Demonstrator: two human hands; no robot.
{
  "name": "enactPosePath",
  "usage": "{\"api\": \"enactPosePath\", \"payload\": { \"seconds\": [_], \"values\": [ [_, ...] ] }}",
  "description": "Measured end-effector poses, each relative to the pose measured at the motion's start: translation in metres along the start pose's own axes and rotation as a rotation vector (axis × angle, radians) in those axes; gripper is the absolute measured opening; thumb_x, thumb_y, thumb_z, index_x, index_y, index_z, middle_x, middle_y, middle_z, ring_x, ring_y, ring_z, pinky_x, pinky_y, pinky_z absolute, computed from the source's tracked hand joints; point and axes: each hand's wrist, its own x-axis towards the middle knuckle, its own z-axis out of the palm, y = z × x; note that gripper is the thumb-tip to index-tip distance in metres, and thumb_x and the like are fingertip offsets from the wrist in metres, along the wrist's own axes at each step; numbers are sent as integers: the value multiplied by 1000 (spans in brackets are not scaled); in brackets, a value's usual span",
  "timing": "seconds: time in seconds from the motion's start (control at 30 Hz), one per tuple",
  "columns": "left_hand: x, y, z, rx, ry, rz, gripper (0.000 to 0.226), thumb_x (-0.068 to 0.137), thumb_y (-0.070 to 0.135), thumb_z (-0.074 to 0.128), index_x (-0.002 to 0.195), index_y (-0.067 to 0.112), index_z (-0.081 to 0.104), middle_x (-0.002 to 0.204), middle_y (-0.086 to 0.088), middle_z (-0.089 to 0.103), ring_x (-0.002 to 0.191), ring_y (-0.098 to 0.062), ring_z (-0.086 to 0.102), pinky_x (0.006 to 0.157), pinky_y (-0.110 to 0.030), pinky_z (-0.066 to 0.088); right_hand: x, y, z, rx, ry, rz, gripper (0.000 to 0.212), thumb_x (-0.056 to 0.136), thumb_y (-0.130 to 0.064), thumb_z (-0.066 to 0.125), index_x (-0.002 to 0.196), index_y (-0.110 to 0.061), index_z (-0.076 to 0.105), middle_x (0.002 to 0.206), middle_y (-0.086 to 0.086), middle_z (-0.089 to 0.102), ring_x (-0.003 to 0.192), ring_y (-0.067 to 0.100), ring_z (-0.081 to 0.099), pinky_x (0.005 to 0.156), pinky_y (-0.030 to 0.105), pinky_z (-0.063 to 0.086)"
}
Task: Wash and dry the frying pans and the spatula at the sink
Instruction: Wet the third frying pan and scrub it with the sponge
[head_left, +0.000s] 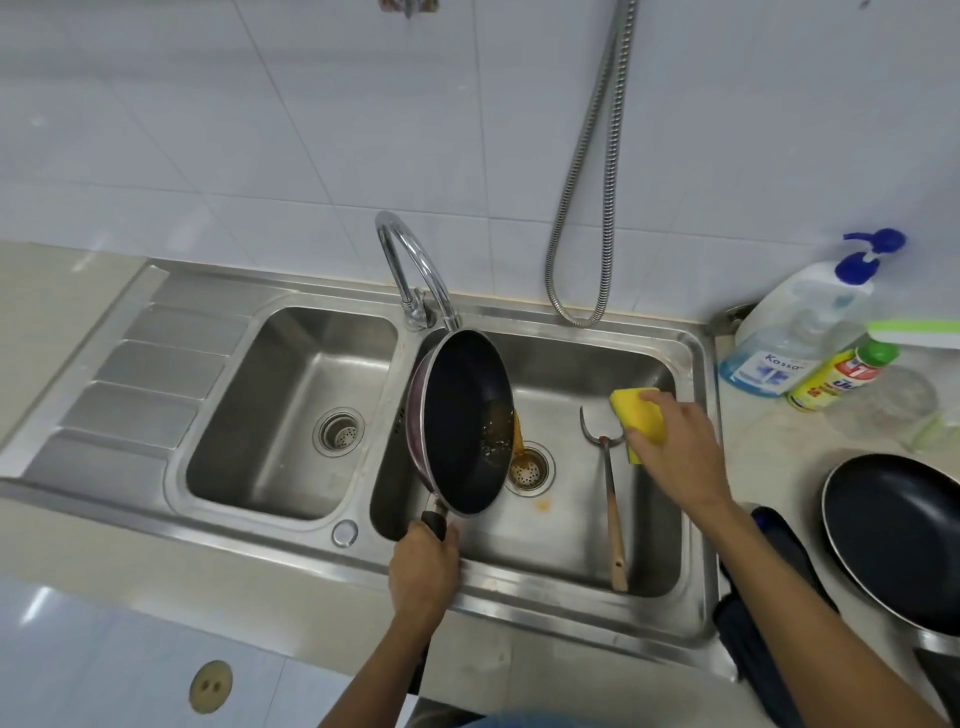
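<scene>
Tipping out the first pan

Left hand (423, 566) grips the tilted frying pan (465, 423), draining brown liquid; right hand (675, 447) clutches the sponge (639, 413). Spatula (610, 499) lies in the sink (691, 613), second pan (893, 535) waits: washing barely begun.

Left basin (291, 395): floor open from above. Right basin (550, 540): tilted pan (462, 421), held by left hand (423, 566), fills left side under tap (410, 265); spatula (613, 509) lies right of drain (527, 470); right hand (675, 447) gripping sponge (631, 410) covers right wall. Right counter (753, 431) crowded: bottles (795, 332), second pan (898, 535).
</scene>
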Motion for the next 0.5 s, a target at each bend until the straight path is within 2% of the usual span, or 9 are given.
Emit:
{"api": "enactPosePath", "payload": {
  "seconds": [0.1, 0.23, 0.33, 0.43, 0.5],
  "values": [
    [-1, -1, -2, 28, 41, 9, 36, 99, 47, 58, 99, 11, 54, 95, -9, 72, 90, -29, 71, 73, -36, 54, -1, -11, 13, -3, -65, -38, 53, 85, -35, 71, 134, -31, 50, 125, 12, 55, 114, 33, 52, 90, 41, 46],
    [1, -4, -10, 70, 71, 26, 36, 100, 49, 55, 106, 14, 53, 95, -5, 71, 86, -25, 71, 75, -36, 58, 2, -30, 28, -3, -104, -100, 53, 85, -34, 72, 134, -29, 52, 129, 11, 54, 117, 34, 51, 95, 42, 45],
    [6, -8, -15, 62, 33, 32, 38, 99, 51, 55, 107, 14, 53, 95, -4, 69, 87, -25, 71, 75, -36, 57, 7, -46, 37, 0, -111, -122, 52, 86, -31, 72, 134, -26, 54, 129, 11, 54, 119, 35, 49, 98, 44, 44],
    [20, -12, -23, 9, -44, 51, 39, 97, 52, 59, 100, 13, 58, 93, -5, 69, 86, -24, 69, 75, -34, 56, 19, -66, 48, -8, -113, -177, 52, 85, -31, 73, 134, -23, 56, 128, 11, 56, 119, 34, 51, 99, 43, 43],
    [28, -15, -27, -21, -100, 80, 41, 95, 53, 62, 87, 13, 58, 85, -4, 68, 81, -23, 67, 72, -33, 53, 33, -78, 61, -27, -139, -224, 53, 85, -29, 74, 135, -21, 58, 129, 10, 57, 119, 33, 53, 97, 40, 44]
  ]
}}
